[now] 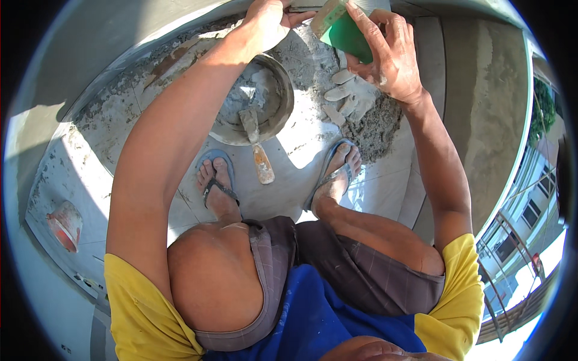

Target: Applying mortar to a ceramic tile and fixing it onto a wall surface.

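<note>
My right hand (388,57) is closed on a green sponge-like block (349,37) with a cement-smeared pale edge, near the top edge of the view. To its left, my left hand (268,27) reaches up to the wall with a finger stretched out toward the block; part of it is cut off by the picture's edge. I see nothing in it. Below my hands stands a round metal pan (283,114) of wet grey mortar. A trowel (262,162) with a worn wooden handle leans over its near rim.
A cement-caked glove (349,96) lies right of the pan, beside a heap of grey mortar (376,129). At the left, a red and white cup-like container (65,225) lies on the tiled floor. My sandalled feet (220,177) stand close to the pan. A plastered ledge (481,120) runs along the right.
</note>
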A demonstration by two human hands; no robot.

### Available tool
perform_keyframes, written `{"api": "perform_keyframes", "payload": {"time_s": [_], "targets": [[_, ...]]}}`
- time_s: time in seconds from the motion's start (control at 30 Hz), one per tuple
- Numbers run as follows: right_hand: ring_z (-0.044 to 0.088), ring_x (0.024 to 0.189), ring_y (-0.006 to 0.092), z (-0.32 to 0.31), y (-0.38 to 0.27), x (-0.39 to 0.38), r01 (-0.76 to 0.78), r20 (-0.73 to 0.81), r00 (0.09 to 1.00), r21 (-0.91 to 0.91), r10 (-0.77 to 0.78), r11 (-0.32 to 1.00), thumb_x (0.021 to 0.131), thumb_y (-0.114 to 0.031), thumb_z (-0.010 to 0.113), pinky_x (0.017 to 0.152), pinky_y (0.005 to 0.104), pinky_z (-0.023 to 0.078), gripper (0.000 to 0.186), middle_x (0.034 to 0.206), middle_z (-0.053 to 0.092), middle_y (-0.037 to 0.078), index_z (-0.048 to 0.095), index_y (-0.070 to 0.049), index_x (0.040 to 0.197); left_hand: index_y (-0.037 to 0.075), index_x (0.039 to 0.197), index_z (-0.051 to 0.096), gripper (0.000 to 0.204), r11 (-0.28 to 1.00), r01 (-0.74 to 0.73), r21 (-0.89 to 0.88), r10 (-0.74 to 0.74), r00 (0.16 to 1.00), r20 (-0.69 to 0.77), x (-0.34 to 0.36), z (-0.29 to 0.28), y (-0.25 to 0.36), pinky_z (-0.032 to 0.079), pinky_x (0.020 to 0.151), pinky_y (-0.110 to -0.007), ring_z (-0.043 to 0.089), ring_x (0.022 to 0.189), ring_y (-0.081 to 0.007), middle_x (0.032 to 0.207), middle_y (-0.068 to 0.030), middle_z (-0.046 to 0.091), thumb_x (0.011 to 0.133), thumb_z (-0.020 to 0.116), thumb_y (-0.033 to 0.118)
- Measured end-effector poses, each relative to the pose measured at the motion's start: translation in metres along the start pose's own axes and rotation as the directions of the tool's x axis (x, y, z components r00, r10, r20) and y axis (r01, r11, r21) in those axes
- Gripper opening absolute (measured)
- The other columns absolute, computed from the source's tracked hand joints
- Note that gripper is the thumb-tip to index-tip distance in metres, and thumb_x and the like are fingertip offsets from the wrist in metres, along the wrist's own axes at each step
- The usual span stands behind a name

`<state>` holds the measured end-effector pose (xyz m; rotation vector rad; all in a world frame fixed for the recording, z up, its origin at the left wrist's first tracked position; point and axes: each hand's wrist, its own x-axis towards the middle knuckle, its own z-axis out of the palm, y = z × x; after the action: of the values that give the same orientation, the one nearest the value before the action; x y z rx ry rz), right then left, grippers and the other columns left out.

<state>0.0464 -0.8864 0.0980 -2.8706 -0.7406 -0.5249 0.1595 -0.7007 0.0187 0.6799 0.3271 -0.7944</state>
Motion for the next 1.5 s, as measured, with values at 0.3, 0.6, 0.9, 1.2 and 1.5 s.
{"api": "perform_keyframes", "payload": {"time_s": [0.3,0.6,0.9,1.2,1.5], "targets": [[0.055,0.089,0.0241,0.031,0.044,0.048,0.375,0.031,0.921,-0.33,-0.388,0.866,0.074,-0.022,0.064,0.075,0.0415,0.043,0.057,0.103,0.056,0.006,0.059,-0.014,0.129,0.002,0.104,0.055,0.013,0.993,-0.094,0.067,0.079,0.976,0.202,0.021,-0.059,-0.001,0.049,0.097,-0.038,0.055,0.095,-0.0224,0.1,-0.0148,0.053,0.093,0.059,0.008],[0.056,0.09,0.0143,0.023,0.093,0.011,0.3,-0.077,0.917,-0.511,-0.39,0.805,0.072,-0.016,0.071,0.076,0.0328,0.041,0.071,0.104,0.054,-0.004,0.052,-0.03,0.14,-0.014,0.129,0.038,0.04,0.997,-0.067,0.034,0.06,0.982,0.18,0.037,-0.058,0.0,0.04,0.114,-0.041,0.048,0.126,-0.0402,0.132,-0.0251,0.049,0.104,0.034,0.017],[0.056,0.083,0.0181,0.035,0.069,0.039,0.436,-0.061,0.858,-0.441,-0.511,0.784,0.077,-0.023,0.06,0.074,0.0413,0.044,0.053,0.099,0.056,0.0,0.059,-0.016,0.129,-0.008,0.136,0.035,0.044,0.977,-0.095,0.193,0.046,0.968,0.247,0.019,-0.071,0.002,0.056,0.068,-0.013,0.054,0.123,-0.0357,0.135,-0.0224,0.049,0.103,0.042,0.021],[0.055,0.087,0.0136,0.038,0.052,0.047,0.433,-0.008,0.869,-0.472,-0.494,0.768,0.077,-0.016,0.067,0.074,0.0316,0.043,0.065,0.1,0.052,-0.002,0.053,-0.028,0.139,-0.011,0.124,0.041,0.035,0.948,-0.168,0.271,0.115,0.973,0.2,0.025,-0.065,0.001,0.053,0.099,-0.032,0.055,0.12,-0.0372,0.13,-0.0237,0.051,0.105,0.03,0.016],[0.056,0.087,0.0127,0.021,0.131,-0.012,0.323,0.05,0.934,-0.534,-0.353,0.781,0.081,-0.02,0.058,0.073,0.0311,0.042,0.064,0.105,0.053,-0.002,0.047,-0.026,0.144,-0.013,0.134,0.036,0.043,0.981,-0.115,0.157,0.089,0.983,0.163,0.004,-0.023,0.003,0.043,0.11,-0.04,0.053,0.122,-0.0388,0.137,-0.0244,0.046,0.103,0.038,0.016]]}}
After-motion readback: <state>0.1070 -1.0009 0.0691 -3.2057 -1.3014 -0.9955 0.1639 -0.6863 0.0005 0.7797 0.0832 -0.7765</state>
